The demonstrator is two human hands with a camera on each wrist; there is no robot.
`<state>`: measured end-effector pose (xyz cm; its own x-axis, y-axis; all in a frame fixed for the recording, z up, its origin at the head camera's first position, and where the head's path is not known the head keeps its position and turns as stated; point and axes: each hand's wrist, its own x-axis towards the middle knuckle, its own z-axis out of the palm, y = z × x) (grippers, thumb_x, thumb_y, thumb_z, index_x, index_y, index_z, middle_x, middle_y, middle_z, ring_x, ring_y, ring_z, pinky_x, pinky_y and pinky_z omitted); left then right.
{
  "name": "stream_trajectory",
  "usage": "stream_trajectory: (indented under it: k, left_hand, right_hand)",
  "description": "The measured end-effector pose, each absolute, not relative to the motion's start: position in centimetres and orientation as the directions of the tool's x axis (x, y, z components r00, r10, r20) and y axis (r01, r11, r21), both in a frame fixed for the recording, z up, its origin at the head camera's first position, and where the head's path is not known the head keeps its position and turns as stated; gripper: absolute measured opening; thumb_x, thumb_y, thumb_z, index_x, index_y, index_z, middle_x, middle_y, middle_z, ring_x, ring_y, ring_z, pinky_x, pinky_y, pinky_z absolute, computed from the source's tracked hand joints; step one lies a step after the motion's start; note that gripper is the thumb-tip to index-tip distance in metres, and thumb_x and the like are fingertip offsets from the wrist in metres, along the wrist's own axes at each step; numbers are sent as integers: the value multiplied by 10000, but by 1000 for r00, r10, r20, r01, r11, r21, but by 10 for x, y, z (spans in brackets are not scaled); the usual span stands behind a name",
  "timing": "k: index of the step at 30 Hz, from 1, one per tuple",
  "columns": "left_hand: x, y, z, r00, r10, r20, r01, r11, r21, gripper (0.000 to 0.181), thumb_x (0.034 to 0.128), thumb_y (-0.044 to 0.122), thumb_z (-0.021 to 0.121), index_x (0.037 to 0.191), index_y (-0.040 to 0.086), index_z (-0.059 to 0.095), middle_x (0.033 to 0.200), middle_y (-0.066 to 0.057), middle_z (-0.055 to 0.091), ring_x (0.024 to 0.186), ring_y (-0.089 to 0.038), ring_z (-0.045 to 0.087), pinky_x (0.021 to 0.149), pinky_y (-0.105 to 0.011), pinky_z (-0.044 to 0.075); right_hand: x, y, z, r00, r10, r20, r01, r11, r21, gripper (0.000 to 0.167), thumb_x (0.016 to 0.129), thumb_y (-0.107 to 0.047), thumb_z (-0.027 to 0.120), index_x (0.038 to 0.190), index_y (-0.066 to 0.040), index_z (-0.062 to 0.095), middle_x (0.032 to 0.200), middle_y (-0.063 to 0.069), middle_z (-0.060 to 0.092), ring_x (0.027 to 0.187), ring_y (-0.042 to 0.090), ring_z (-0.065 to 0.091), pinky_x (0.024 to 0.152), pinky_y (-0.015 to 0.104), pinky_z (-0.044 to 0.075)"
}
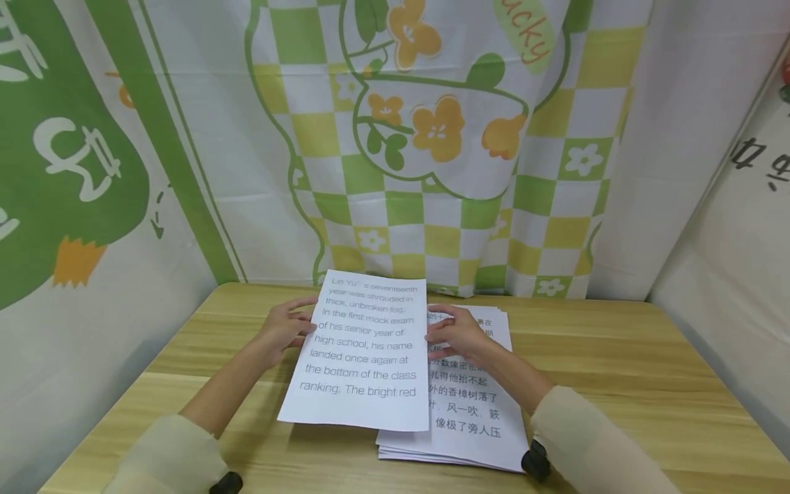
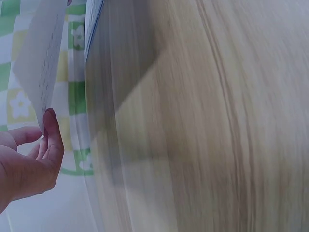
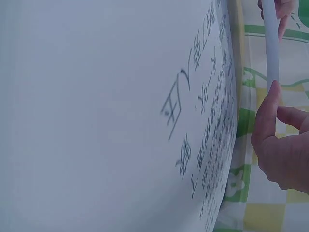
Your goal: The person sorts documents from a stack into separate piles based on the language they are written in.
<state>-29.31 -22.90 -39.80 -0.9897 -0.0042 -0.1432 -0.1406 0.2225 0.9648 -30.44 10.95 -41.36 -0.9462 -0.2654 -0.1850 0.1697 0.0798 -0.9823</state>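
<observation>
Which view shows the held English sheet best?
The head view: the English sheet faces the camera, its text readable. The left wrist view shows it steeply slanted, print illegible; the right wrist view, nearly edge-on.

pale wood-grain table, backdrop curtain with green, yellow and white checks and orange flowers, left-hand cloth bearing a green shape, white right-hand cloth with dark characters

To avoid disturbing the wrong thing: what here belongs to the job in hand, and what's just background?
In the job:
English-text sheet, held by the left hand and right hand
Probably the Chinese-text stack

Just background:
Wooden table
Checked cloth behind it
Green-printed cloth at left
</observation>
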Motion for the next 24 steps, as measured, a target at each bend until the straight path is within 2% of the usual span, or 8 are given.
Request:
stream_trajectory:
  k: [7, 16, 18, 20, 24]
  left_hand:
    - [-295, -251, -402, -987, -51, -154, -162, 243, 956, 633, 957, -110, 569, 1557, -30, 384, 1086, -120, 679, 810, -123, 660, 670, -249, 599]
    - [-296, -276, -408, -980, -131, -147, -182, 329, 926, 582, 967, -82, 544, 1532, -65, 405, 1151, -200, 636, 825, -158, 638, 684, -255, 571]
    - [-297, -279, -411, -978, -148, -145, -190, 363, 912, 569, 963, -78, 539, 1516, -93, 409, 1214, -261, 609, 894, -230, 651, 739, -287, 581]
    - [-297, -282, -414, -976, -155, -150, -202, 411, 889, 552, 969, -53, 544, 1501, -121, 410, 1316, -329, 555, 1034, -332, 640, 866, -355, 592]
    - [-297, -283, -418, -971, -154, -181, -234, 491, 839, 544, 998, 41, 559, 1476, -166, 404, 1466, -384, 441, 1261, -465, 534, 1070, -500, 515]
  right_hand:
    - [-306, 84, -421, -938, -293, -184, 177, 53, -983, 706, 888, 180, 655, 1538, 38, 416, 1110, 228, 631, 886, 278, 711, 787, 433, 657]
    - [-302, 59, -423, -891, -427, -151, 156, 24, -987, 789, 900, 156, 654, 1593, 36, 297, 1340, 333, 581, 1036, 371, 723, 906, 423, 629]
    - [-301, 55, -423, -873, -458, -167, 175, 25, -984, 809, 898, 161, 641, 1603, 36, 265, 1361, 345, 566, 1087, 393, 704, 935, 425, 617]
    - [-299, 52, -423, -859, -479, -180, 191, 27, -981, 825, 891, 165, 638, 1605, 42, 244, 1365, 353, 559, 1124, 407, 687, 957, 429, 607]
    - [-297, 47, -424, -848, -494, -193, 204, 34, -978, 841, 877, 155, 648, 1603, 51, 236, 1360, 351, 558, 1151, 402, 672, 982, 442, 595]
